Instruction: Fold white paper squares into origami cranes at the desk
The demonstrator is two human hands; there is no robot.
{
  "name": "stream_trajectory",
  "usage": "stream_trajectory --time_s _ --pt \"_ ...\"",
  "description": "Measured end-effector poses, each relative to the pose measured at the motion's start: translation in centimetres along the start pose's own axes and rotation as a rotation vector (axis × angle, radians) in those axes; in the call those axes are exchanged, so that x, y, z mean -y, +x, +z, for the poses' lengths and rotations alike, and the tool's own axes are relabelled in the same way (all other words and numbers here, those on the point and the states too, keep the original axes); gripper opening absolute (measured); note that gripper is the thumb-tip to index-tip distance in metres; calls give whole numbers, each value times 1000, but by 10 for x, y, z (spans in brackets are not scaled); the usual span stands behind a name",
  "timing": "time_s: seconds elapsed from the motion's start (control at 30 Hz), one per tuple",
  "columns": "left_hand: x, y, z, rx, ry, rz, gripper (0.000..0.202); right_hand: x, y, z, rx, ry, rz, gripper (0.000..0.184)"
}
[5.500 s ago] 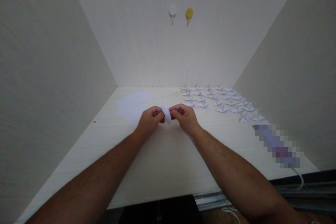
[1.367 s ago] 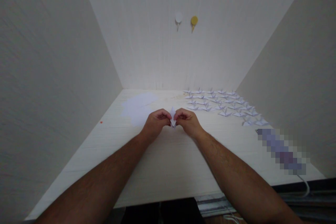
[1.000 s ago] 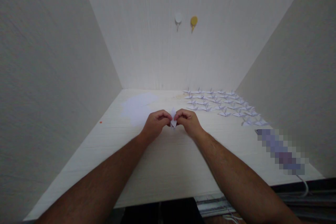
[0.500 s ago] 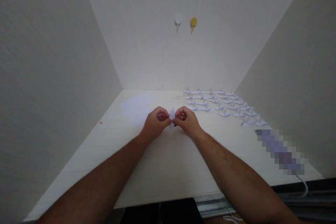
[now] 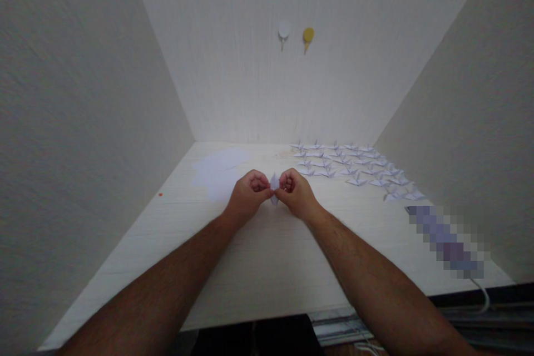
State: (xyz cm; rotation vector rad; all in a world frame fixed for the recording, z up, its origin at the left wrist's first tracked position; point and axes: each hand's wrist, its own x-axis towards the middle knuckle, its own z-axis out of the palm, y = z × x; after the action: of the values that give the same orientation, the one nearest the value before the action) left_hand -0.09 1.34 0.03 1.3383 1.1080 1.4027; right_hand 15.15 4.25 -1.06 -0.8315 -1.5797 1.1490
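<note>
A small piece of folded white paper (image 5: 274, 182), narrow and pointed at the top, is held upright between my hands above the middle of the table. My left hand (image 5: 251, 193) pinches its left edge between thumb and fingers. On the other edge my right hand (image 5: 295, 193) does the same, its thumb lying over the lower part. The two thumbs almost meet in front of the paper. Its far side and the fingertips behind it are hidden.
Several folded paper cranes (image 5: 344, 159) stand in rows at the back right of the white table (image 5: 267, 267). White paper sheets (image 5: 221, 167) lie at the left, near a tiny orange bit (image 5: 161, 194). A blurred-out object (image 5: 444, 239) with a cable rests at the right. Walls enclose three sides.
The folded paper looks slightly narrower and more rounded between my fingers, and my right thumb has shifted a little across it. Both hands stay in nearly the same place.
</note>
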Motion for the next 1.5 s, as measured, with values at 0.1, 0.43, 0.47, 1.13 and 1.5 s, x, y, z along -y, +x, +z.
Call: stream_trajectory --time_s 0.1,0.43,0.47,1.13,1.5 --pt "1 0 0 -8 -10 -2 29 -4 -1 1 -5 -56 -35 22" --pt "6 1 2 -113 -151 -53 31 -7 -1 4 8 -68 6 23" --pt "6 1 2 -113 -164 -66 31 -6 -2 4 12 -95 7 21" --pt "2 -1 3 -39 50 -175 23 -2 -4 -2 11 -411 52 22" --pt "8 -2 5 -83 64 -152 14 -1 -4 -2 -84 -626 -310 6"
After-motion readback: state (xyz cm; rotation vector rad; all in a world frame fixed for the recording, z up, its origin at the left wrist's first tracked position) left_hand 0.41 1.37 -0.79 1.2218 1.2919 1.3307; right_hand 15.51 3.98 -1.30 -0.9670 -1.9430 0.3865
